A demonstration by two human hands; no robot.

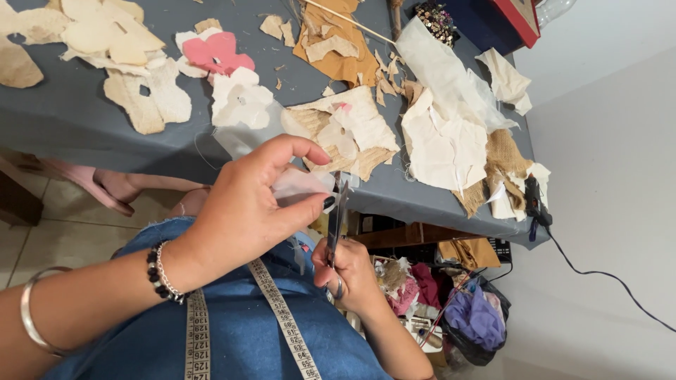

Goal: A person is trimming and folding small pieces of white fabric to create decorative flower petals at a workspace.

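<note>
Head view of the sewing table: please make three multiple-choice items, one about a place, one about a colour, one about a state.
1. Where does the black glue gun lie?
A. at the table's right end
B. on the floor
C. on the person's lap

2. What colour is the cloth shape among the pale scraps at the top?
A. green
B. pink
C. black

3. What is the left hand doing?
A. lying flat on the table
B. hanging empty
C. pinching a thin white piece

Answers:
1 A, it sits by the burlap scraps on the grey table, its cable running off to the right.
2 B, it is plainly pink.
3 C, thumb and fingers close on the piece, while the right hand holds scissors to it.
</note>
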